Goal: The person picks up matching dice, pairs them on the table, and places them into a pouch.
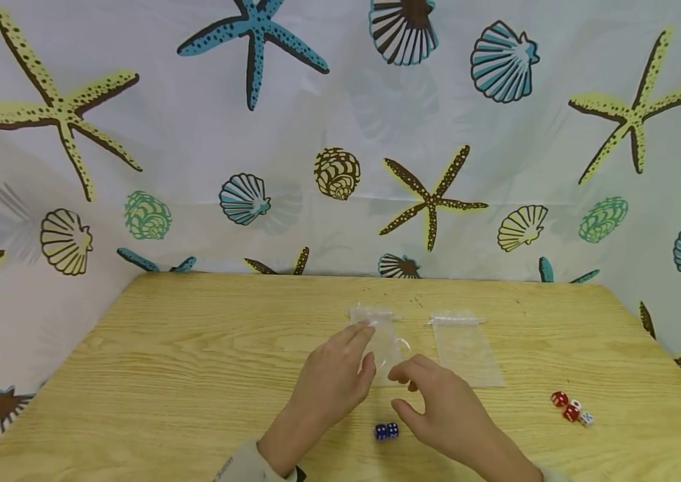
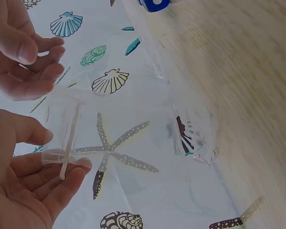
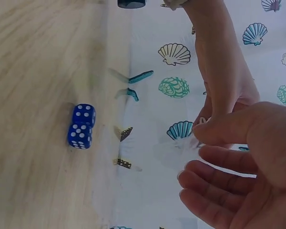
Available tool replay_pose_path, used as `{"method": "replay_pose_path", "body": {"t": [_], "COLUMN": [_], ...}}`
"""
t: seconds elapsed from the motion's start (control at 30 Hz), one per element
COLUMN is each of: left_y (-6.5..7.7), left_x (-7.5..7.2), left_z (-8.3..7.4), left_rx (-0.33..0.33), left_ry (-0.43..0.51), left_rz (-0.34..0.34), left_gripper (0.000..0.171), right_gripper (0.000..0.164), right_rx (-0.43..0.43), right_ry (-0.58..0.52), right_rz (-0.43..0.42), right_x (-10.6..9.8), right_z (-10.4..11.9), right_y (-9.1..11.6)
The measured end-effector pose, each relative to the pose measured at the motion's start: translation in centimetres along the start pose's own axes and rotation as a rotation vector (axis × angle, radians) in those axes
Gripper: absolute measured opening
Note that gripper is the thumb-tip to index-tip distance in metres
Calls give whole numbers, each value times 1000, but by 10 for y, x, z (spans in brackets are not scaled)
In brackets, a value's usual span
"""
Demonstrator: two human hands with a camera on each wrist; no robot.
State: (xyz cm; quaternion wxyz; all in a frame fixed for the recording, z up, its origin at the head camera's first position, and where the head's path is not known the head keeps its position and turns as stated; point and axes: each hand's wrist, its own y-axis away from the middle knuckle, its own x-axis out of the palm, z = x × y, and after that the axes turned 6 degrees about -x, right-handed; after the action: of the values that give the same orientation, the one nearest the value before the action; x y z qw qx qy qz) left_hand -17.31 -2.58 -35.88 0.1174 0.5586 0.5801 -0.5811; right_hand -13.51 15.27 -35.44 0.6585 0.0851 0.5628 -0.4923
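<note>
My left hand (image 1: 334,375) holds a sheer drawstring pouch (image 1: 384,338), its white cord (image 2: 71,133) crossing in front of the fingers in the left wrist view. Close beside it, on the right, my right hand (image 1: 445,408) has its fingers loosely bent and nothing between thumb and fingertips. A thin loop of cord (image 1: 403,346) shows between the hands in the head view. Below them on the table lie two blue dice (image 3: 81,126) with white dots, side by side.
A second sheer pouch (image 1: 467,355) lies flat just right of the first. Farther right, two red dice (image 1: 570,412) and two white dice (image 1: 586,418) sit in a cluster. A cloth (image 1: 316,221) printed with shells and starfish borders the wooden table (image 1: 196,348).
</note>
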Motion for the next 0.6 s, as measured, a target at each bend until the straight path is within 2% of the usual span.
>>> {"method": "replay_pose_path", "body": {"t": [0.3, 0.6], "left_y": [0, 1], "left_x": [-1, -1], "left_z": [0, 0], "left_rx": [-3, -11], "left_ry": [-11, -10], "left_rz": [-5, 19], "left_gripper": [31, 32], "right_gripper": [25, 29], "right_rx": [-2, 29], "right_ry": [-55, -132], "right_rz": [120, 288], "right_x": [13, 21], "right_z": [-7, -15], "right_y": [8, 11]}}
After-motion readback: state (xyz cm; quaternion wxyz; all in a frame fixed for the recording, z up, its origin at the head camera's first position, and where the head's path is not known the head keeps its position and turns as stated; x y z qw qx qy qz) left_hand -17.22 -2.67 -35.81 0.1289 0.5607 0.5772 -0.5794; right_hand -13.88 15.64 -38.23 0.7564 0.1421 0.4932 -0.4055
